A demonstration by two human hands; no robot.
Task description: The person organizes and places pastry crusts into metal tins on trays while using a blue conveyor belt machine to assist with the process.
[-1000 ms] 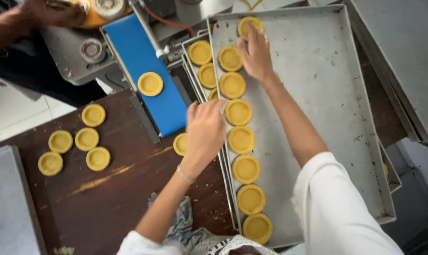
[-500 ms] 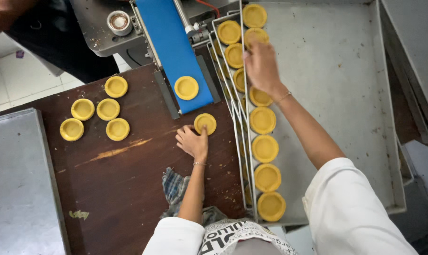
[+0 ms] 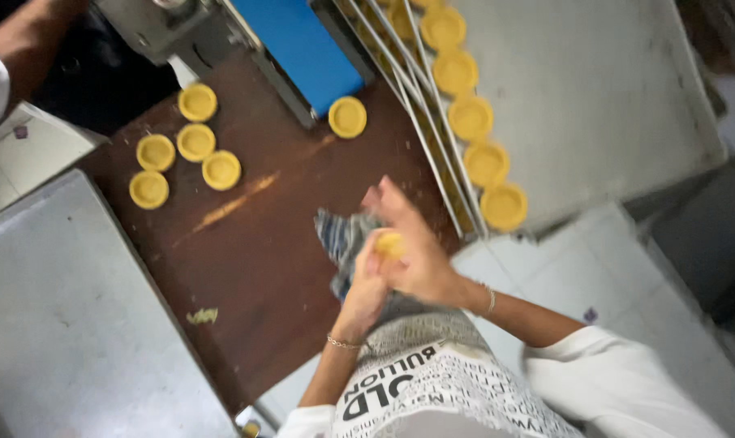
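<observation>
Both hands, left hand [image 3: 366, 285] and right hand [image 3: 416, 255], close their fingers around 1 dough piece [image 3: 389, 243] above the table [image 3: 254, 243], best pressed gently and evenly

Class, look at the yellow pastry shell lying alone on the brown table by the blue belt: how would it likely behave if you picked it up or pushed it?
The lone pastry shell looks thin and shallow, so probably light and easily dented. Flat-based and round, it would likely slide across the table rather than roll or tip.
</observation>
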